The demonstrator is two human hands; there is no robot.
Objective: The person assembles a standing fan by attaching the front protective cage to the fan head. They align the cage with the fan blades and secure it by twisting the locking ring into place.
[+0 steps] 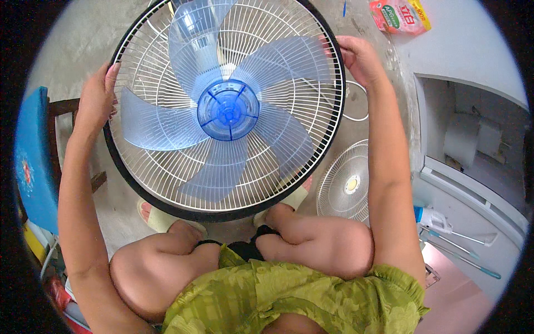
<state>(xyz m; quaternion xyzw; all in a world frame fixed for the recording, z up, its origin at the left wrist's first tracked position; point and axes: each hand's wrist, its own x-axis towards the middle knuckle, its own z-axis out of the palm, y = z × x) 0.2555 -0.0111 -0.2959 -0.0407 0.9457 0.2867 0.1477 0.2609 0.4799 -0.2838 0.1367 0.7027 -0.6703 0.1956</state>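
Note:
In front of me is an electric fan [161, 123] with translucent blue blades and a blue hub cap [228, 109]. Behind the blades sits a round white wire guard [150, 172], edged by a black ring [146, 199]. My left hand [99, 96] is closed on the left side of that ring, thumb uppermost. On the upper right of the ring my right hand [360, 58] grips, its fingertips partly hidden behind the edge. A second white wire guard [340, 181] with a pale centre disc lies on the floor, partly covered by my right forearm.
A blue stool or chair top [36, 158] stands at the left. A light cabinet or counter [473, 172] with a recessed opening is at the right, near several long-handled tools [461, 261]. At the upper right lies a colourful packet [399, 16]. A white cable [357, 118] loops beside the fan.

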